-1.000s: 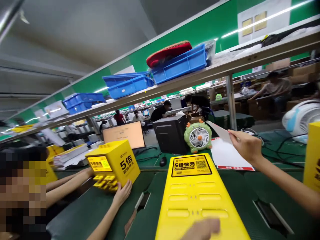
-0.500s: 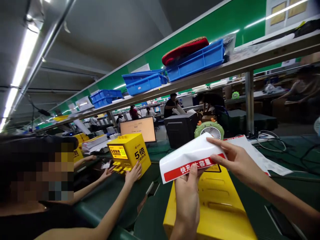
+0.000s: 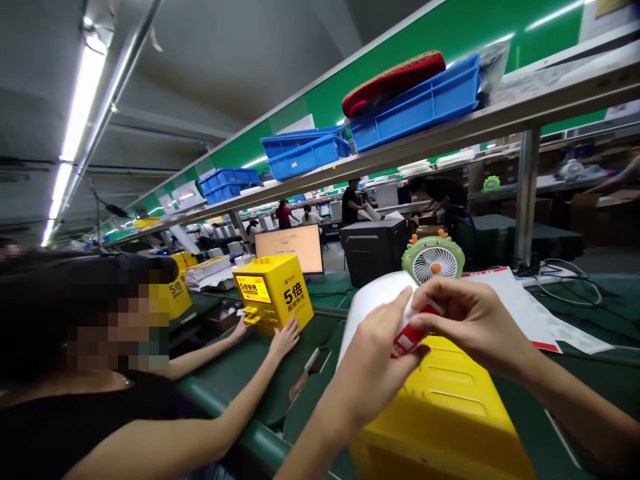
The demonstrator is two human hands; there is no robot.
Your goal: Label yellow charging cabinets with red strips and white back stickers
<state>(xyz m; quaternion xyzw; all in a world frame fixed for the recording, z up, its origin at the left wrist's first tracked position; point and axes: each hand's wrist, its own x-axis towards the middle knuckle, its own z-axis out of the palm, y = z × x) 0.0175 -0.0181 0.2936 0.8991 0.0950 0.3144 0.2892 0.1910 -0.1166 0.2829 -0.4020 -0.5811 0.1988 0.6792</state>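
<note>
A white sticker sheet (image 3: 373, 300) with a red printed band is held up between my two hands, curved over. My left hand (image 3: 373, 363) is closed on its near edge, thumb on top, and covers most of the print. At the sheet's right end, my right hand (image 3: 465, 323) pinches the red edge with thumb and fingertips. Just below my hands stands a yellow metal box (image 3: 450, 413) with ridged slots on its top; its left part is hidden behind my left forearm.
On the left, a co-worker's hands touch another yellow box (image 3: 275, 293) on the green belt (image 3: 225, 373). Beyond my hands are a green fan (image 3: 434, 260), a black case (image 3: 373, 247) and more white sheets (image 3: 505, 300). Blue trays (image 3: 415, 103) line the shelf overhead.
My left hand has moved up over the sheet's front, covering the printed band. My right fingers have curled into a tighter pinch at its edge. The view has shifted slightly left.
</note>
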